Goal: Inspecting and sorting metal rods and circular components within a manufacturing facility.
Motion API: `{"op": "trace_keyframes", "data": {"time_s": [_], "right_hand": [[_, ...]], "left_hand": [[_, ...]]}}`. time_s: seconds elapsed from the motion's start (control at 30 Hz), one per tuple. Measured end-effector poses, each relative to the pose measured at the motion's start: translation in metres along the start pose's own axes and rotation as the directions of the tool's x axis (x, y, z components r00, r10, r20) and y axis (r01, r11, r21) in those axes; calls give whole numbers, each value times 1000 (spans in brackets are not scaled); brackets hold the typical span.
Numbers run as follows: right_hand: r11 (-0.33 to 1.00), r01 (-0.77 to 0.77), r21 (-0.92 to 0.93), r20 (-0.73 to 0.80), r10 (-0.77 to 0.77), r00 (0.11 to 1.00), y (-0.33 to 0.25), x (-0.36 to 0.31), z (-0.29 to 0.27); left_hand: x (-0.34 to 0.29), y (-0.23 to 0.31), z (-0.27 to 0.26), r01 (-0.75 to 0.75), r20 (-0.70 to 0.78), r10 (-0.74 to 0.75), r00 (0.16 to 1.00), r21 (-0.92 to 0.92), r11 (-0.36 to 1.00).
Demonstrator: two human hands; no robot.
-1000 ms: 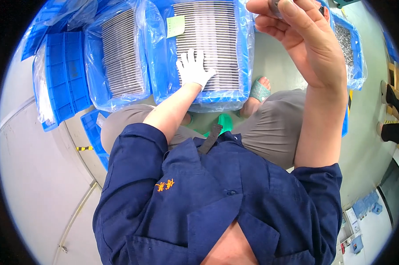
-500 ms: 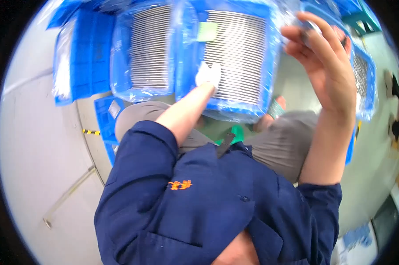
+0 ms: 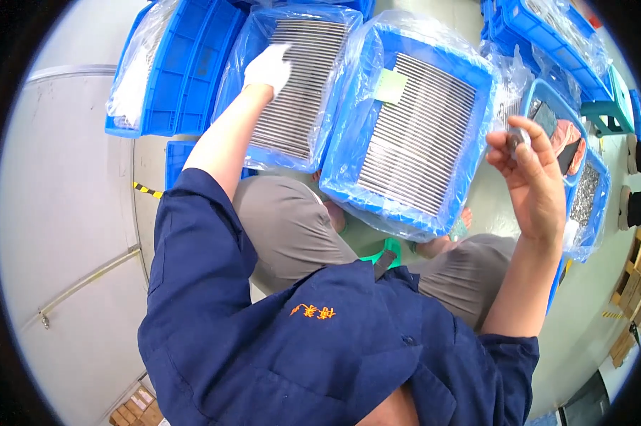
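Note:
My left hand (image 3: 269,69), in a white glove, is over the left edge of the stacked thin metal rods (image 3: 299,92) in the left blue bin. Its fingers look spread, and nothing shows in them; whether they touch the rods I cannot tell. My bare right hand (image 3: 537,177) is raised at the right, pinching a small round metal piece (image 3: 519,140) between thumb and fingers. Between my hands stands a second blue bin (image 3: 345,160), lined with clear plastic. It holds a similar stack of metal rods (image 3: 420,135), with a pale green paper note (image 3: 390,86) at its upper left.
Blue crates (image 3: 185,67) stand at the far left. On the right are a blue tub (image 3: 547,92) with a pink cloth (image 3: 565,135), a bin of small metal parts (image 3: 586,195) and a green stool (image 3: 610,106). My knees (image 3: 285,206) are close to the bins.
My left hand has moved from the middle bin to the left bin. My right hand stays raised with the metal piece, now slightly lower. The whole view has shifted and tilted.

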State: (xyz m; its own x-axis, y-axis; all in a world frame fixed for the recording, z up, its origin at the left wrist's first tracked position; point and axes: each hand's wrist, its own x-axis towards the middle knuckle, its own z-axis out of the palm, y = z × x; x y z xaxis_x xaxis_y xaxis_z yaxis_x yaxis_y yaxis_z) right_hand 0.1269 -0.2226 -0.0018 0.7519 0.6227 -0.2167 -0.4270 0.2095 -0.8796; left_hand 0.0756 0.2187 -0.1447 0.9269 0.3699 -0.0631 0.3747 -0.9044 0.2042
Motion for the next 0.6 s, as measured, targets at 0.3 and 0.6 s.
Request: {"op": "trace_keyframes", "data": {"time_s": [0.3, 0.6], "right_hand": [[991, -129, -20, -81, 127, 989, 13, 20, 2], [982, -187, -18, -94, 184, 978, 21, 31, 9]], "left_hand": [[0, -69, 61, -104, 276, 7, 961, 337, 936], [13, -69, 59, -143, 219, 67, 973, 351, 925]]}}
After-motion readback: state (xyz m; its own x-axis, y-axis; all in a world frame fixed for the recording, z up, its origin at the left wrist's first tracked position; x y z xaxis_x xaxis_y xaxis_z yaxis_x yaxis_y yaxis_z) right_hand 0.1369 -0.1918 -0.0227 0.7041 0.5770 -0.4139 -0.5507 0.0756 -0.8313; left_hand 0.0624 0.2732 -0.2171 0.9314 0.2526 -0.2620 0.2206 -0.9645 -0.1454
